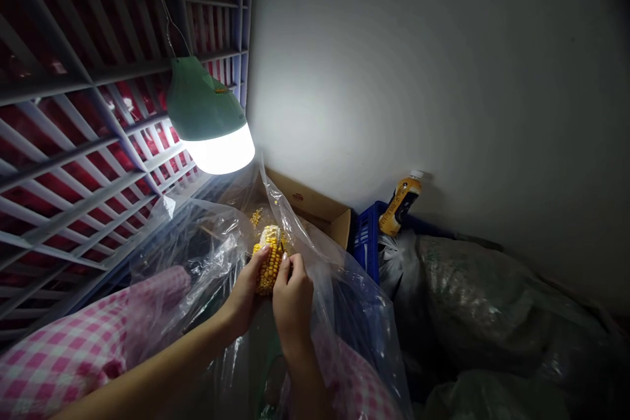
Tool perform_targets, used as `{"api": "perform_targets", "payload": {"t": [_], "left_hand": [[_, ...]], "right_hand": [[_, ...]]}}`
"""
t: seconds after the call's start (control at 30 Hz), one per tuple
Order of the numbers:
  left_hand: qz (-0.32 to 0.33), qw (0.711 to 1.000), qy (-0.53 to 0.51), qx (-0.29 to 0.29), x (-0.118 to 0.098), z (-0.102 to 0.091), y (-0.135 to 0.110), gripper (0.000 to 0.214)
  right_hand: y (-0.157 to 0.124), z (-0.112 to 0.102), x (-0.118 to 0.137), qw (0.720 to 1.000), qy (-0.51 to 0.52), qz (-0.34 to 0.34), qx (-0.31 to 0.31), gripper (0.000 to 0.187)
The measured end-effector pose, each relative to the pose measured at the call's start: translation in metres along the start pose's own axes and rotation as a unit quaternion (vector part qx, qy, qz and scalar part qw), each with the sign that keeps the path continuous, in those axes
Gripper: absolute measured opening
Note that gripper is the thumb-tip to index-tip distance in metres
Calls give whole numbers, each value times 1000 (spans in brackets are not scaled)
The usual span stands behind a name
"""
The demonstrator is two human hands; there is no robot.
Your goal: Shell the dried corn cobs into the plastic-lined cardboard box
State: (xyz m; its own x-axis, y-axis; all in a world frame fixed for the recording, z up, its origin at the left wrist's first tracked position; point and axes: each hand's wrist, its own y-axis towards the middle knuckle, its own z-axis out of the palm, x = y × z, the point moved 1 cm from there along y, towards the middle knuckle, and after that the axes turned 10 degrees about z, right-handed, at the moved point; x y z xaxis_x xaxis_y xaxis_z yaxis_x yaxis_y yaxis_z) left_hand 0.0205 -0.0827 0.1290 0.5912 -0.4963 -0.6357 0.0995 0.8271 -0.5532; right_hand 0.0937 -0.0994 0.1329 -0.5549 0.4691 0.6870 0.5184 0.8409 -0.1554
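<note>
Being light, stiff and knobbly, the corn cob is best taken round its middle, and is so clasped by the curled left hand, with the closed right hand pinched against it, within the mouth of a clear plastic bag.

A dim, cramped storage corner, bare plaster wall, battery lamp hung from a grey slatted rack, cardboard box, blue plastic crate, bulging sacks piled on the floor, plastic bottle against the wall
</note>
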Motion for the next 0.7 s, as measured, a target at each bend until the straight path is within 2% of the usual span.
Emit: {"api": "perform_targets", "payload": {"t": [0.1,0.23,0.33,0.43,0.53,0.7], "left_hand": [[-10,1000,-21,1,-3,1,0,29],[-5,999,-32,20,-10,1,4,32],[0,1000,-14,28,-12,1,6,33],[-6,998,29,54,-12,2,4,35],[-2,995,62,72,-12,4,0,32],[14,987,113,110,-12,5,2,38]], "right_hand": [[4,-6,0,998,66,-1,20,28],[8,-28,1,993,119,-17,19,28],[11,-38,2,985,165,-23,39,28],[14,-39,2,976,206,-7,76,31],[16,-37,1,976,195,1,94,30],[16,-39,-2,984,158,3,83,27]]}}
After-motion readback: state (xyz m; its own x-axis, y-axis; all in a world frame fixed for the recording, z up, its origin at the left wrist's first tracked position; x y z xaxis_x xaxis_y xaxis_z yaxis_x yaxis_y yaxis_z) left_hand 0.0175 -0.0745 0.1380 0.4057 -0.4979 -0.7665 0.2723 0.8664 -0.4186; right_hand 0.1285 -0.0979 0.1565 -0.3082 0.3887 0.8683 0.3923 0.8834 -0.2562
